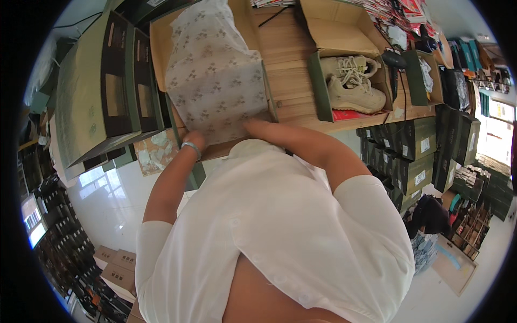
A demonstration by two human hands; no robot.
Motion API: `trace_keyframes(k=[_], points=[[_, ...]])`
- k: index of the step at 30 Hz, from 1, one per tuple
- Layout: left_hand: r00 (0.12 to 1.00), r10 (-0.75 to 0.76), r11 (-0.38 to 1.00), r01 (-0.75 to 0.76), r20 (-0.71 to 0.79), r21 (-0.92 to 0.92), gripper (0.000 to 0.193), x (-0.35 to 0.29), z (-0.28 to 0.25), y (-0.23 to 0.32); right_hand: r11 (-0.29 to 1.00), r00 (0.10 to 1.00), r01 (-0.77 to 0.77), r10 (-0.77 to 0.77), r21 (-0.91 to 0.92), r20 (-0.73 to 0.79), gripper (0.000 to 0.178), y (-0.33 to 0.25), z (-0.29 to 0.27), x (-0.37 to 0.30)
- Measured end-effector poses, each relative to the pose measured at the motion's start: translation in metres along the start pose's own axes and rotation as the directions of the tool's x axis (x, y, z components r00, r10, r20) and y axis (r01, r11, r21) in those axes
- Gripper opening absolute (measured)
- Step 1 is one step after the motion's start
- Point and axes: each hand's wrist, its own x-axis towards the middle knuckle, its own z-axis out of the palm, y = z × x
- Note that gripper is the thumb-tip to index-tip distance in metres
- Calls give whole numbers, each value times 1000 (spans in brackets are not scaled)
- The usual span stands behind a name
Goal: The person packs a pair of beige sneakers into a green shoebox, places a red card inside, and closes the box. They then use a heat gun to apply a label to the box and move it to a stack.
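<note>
In front of me an opened shoe box point(271, 99) lies on the wooden table. Patterned white tissue paper point(215, 81) covers its inside and drapes up over the far side; what lies beneath is hidden. My left hand point(196, 140), with a band at the wrist, is at the box's near left corner beside the paper. Against the paper's near right edge rests my right hand point(256, 127). The fingers of both hands are tucked down and mostly hidden, so their grip does not show.
Right of the box, another open box point(321, 91) holds a pair of beige sneakers point(355, 91). A smaller open box point(424, 81) and a dark cable stand beyond. Large boxes point(91, 91) are stacked at left. More shoe boxes point(417, 140) pile below the table's right end, near another person point(425, 237).
</note>
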Motion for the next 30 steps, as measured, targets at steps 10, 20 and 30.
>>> trace_keyframes(k=[10,20,30], points=[[862,-275,936,140,-426,-322,40,9,-5,29,960,970,-241,231,-146,-82,54,-20,-46,4],[917,-172,946,51,-361,-321,121,17,-10,14,886,885,-399,304,-236,-353,80,1,17,24],[886,-358,730,68,-296,-680,84,59,-11,-24,834,803,-496,546,240,-239,81,12,-71,54]])
